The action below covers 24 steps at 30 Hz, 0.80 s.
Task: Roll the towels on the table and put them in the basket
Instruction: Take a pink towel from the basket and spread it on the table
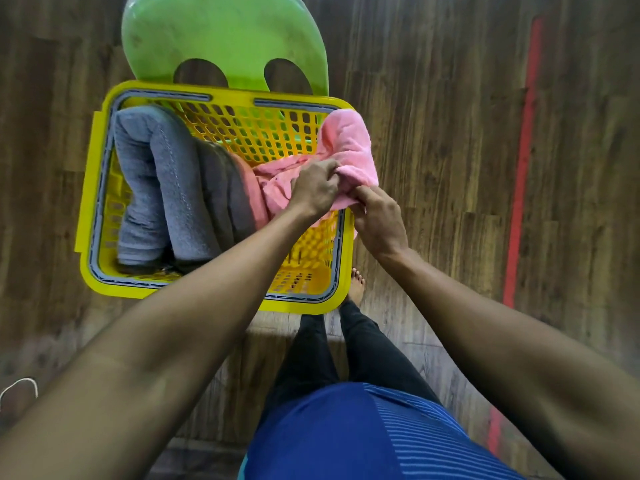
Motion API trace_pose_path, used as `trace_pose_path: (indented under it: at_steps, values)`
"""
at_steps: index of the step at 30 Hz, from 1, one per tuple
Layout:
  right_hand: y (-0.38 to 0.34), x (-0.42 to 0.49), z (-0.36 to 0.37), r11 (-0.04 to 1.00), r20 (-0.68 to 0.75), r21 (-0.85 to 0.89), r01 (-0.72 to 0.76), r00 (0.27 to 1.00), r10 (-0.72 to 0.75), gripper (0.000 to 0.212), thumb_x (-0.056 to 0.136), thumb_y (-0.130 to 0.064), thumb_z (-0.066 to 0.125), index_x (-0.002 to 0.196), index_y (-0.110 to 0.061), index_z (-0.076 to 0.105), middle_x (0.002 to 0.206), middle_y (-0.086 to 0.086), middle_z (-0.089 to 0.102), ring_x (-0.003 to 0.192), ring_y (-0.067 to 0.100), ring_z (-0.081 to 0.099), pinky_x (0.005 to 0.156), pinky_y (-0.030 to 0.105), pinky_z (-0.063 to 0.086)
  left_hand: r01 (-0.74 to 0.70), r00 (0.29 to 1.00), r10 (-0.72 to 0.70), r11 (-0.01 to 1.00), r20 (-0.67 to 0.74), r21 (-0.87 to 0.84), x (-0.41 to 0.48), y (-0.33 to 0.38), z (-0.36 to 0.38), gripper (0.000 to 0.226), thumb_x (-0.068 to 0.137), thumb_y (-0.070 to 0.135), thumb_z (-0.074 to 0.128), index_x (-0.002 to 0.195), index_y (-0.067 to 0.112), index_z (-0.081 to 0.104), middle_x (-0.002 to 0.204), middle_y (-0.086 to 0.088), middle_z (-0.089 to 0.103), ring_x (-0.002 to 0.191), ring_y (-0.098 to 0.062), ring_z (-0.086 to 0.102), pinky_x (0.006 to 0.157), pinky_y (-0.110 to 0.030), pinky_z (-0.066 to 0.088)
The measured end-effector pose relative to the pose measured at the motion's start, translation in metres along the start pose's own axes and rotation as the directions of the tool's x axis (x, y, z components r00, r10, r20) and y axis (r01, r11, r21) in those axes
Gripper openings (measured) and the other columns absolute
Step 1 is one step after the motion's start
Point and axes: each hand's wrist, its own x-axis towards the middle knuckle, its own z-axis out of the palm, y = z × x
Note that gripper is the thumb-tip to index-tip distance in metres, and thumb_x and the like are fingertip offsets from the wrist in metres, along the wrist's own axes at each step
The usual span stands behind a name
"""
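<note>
A yellow plastic basket [90,188] with perforated walls stands on a green chair [221,36]. Inside it lie rolled grey towels [162,188] along the left, with a darker grey one beside them. A pink towel [349,143] drapes over the basket's right rim and down into it. My left hand [313,188] grips the pink towel from above, inside the basket. My right hand [377,220] pinches the same towel's edge at the right rim.
Dark wood-pattern floor surrounds the chair. A red tape line [523,161] runs down the floor at the right. My legs and a bare foot [356,285] stand just in front of the basket. A white cord [20,386] lies at the lower left.
</note>
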Motion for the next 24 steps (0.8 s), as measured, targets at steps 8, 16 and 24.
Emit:
trace_pose_path:
  at_steps: [8, 16, 24]
  values:
    - [-0.010, -0.028, -0.025, 0.989, 0.156, 0.110, -0.099, 0.984, 0.081, 0.019, 0.089, -0.011, 0.063, 0.105, -0.008, 0.072, 0.100, 0.008, 0.070, 0.086, 0.018, 0.064, 0.081, 0.037, 0.053, 0.053, 0.976, -0.042, 0.997, -0.215, 0.047, -0.012, 0.004, 0.002, 0.025, 0.092, 0.020, 0.057, 0.114, 0.022, 0.070, 0.110, -0.006, 0.068, 0.101, -0.023, 0.062, 0.083, -0.031, 0.051]
    - [-0.020, -0.022, -0.047, 0.957, 0.294, 0.148, -0.249, 0.935, 0.198, 0.019, 0.096, -0.024, 0.056, 0.091, -0.015, 0.072, 0.081, -0.005, 0.066, 0.079, 0.014, 0.058, 0.067, 0.026, 0.039, -0.275, 0.946, 0.275, 0.961, -0.175, 0.023, -0.102, -0.004, 0.016, 0.027, 0.080, 0.011, 0.065, 0.106, 0.011, 0.063, 0.103, -0.007, 0.065, 0.098, -0.024, 0.057, 0.085, -0.035, 0.047]
    - [-0.024, -0.021, -0.046, 0.974, 0.236, 0.095, -0.208, 0.955, 0.181, 0.020, 0.094, -0.027, 0.060, 0.088, -0.010, 0.069, 0.075, -0.007, 0.060, 0.069, 0.010, 0.054, 0.055, 0.015, 0.034, -0.193, 0.973, 0.194, 0.981, -0.122, 0.018, -0.085, -0.003, 0.012, 0.019, 0.082, 0.010, 0.057, 0.092, 0.015, 0.072, 0.088, -0.003, 0.072, 0.079, -0.019, 0.062, 0.069, -0.040, 0.049]
